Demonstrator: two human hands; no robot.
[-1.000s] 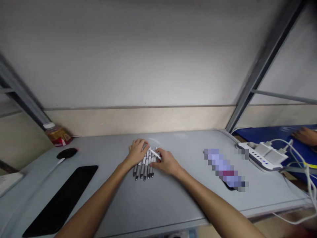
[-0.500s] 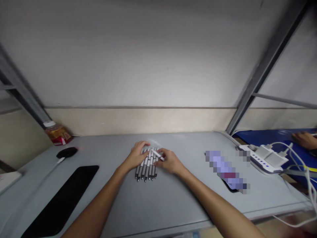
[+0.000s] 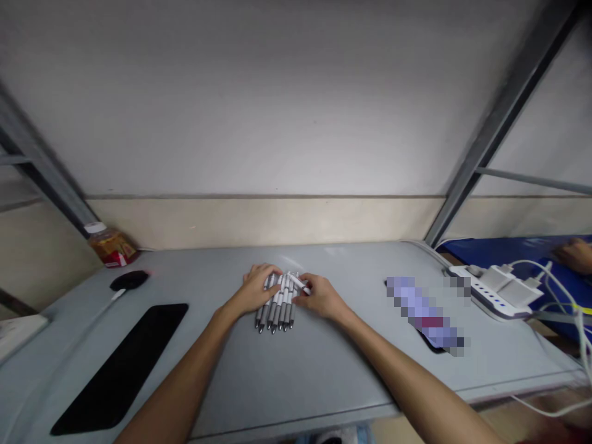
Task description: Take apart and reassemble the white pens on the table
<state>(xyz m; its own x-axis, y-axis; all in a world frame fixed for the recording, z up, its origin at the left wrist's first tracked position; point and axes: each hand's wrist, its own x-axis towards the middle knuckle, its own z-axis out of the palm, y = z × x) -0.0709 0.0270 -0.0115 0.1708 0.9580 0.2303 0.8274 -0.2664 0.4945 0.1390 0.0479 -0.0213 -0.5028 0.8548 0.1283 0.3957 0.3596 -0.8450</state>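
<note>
Several white and grey click pens (image 3: 276, 313) lie side by side on the grey desk, their dark tips toward me. My left hand (image 3: 256, 290) curls over the upper left of the row, its thumb lying on the white barrels and its index finger by their far ends. From the right, my right hand (image 3: 320, 297) pinches one white pen (image 3: 298, 282) between thumb and fingers. That pen is slanted across the upper right of the row; its lower end is hidden by the fingers.
Left on the desk (image 3: 296, 382) are a black mat (image 3: 123, 370), a black device with a cable (image 3: 129, 280) and a bottle (image 3: 112, 245). Right are a phone (image 3: 419, 314) and a power strip (image 3: 491, 293). Another person's hand (image 3: 575, 254) shows at the far right.
My right hand has shifted slightly right with the pen, which still lies slanted. The left hand stays over the row, and the pens sit a little closer together. The view has moved slightly.
</note>
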